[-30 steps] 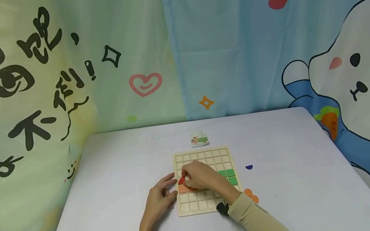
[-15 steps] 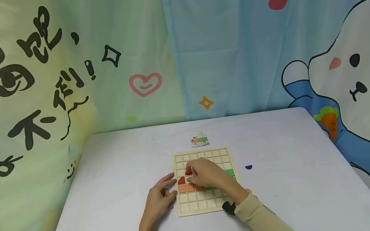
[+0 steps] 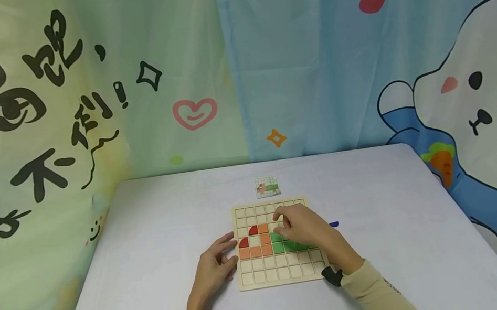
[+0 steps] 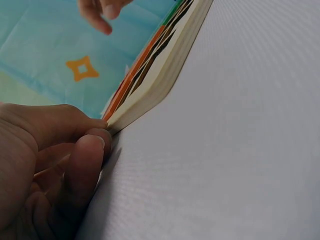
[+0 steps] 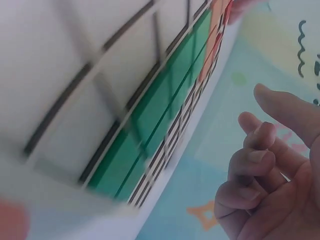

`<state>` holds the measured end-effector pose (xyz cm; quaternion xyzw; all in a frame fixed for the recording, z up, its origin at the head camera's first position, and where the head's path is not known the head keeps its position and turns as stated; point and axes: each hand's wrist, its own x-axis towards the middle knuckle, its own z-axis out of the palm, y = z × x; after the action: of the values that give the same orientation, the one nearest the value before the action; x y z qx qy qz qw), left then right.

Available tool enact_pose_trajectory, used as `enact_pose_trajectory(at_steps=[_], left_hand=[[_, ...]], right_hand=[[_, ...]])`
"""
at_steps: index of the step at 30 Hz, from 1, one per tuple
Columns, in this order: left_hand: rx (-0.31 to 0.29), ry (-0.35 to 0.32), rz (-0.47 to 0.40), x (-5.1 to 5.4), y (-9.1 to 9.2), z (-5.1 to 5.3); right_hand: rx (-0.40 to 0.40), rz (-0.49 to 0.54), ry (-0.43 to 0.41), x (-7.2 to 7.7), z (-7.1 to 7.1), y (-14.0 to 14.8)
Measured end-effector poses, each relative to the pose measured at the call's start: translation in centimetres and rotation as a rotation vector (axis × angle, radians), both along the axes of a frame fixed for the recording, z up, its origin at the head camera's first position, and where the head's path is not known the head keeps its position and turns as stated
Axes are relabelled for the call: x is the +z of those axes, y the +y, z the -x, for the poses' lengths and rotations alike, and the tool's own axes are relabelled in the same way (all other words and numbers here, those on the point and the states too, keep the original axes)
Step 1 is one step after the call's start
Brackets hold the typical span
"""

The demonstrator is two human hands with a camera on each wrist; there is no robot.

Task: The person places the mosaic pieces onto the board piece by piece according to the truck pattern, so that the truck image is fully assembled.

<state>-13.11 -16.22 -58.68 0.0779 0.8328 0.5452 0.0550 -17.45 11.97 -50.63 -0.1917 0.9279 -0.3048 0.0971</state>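
A pale wooden grid board (image 3: 282,276) lies flat on the table. Its cells carry red quarter-round tiles (image 3: 253,230), orange square tiles (image 3: 256,252) and a block of green square tiles (image 3: 278,248). My left hand (image 3: 214,268) rests against the board's left edge; in the left wrist view its fingertips touch the board's corner. Over the green tiles hovers my right hand (image 3: 303,226), thumb and index finger apart, nothing between them in the right wrist view. That hand covers some of the green tiles in the head view.
Behind the board lies a small picture card (image 3: 267,187) with a coloured grid pattern. A dark blue half-round tile (image 3: 334,224) lies right of the board, partly behind the right hand. An orange blurred piece (image 5: 12,220) shows low in the right wrist view. White cloth covers the table (image 3: 153,221).
My right hand has moved right, from the red tiles to above the green ones. An orange tile beside the upper red one is now uncovered. The left hand has stayed put.
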Motion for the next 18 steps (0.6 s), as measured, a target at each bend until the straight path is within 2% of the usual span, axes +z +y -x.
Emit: enact_pose_trajectory(at_steps=[11,18], left_hand=[[-0.008,-0.033,-0.026,0.1,-0.1,0.0],[-0.001,-0.033,-0.024,0.2,0.0,0.0]], right_hand=[[-0.092,0.009,-0.03,-0.7,-0.5,5.2],[-0.169,-0.044,-0.01,-1.3,-1.1,8.2]])
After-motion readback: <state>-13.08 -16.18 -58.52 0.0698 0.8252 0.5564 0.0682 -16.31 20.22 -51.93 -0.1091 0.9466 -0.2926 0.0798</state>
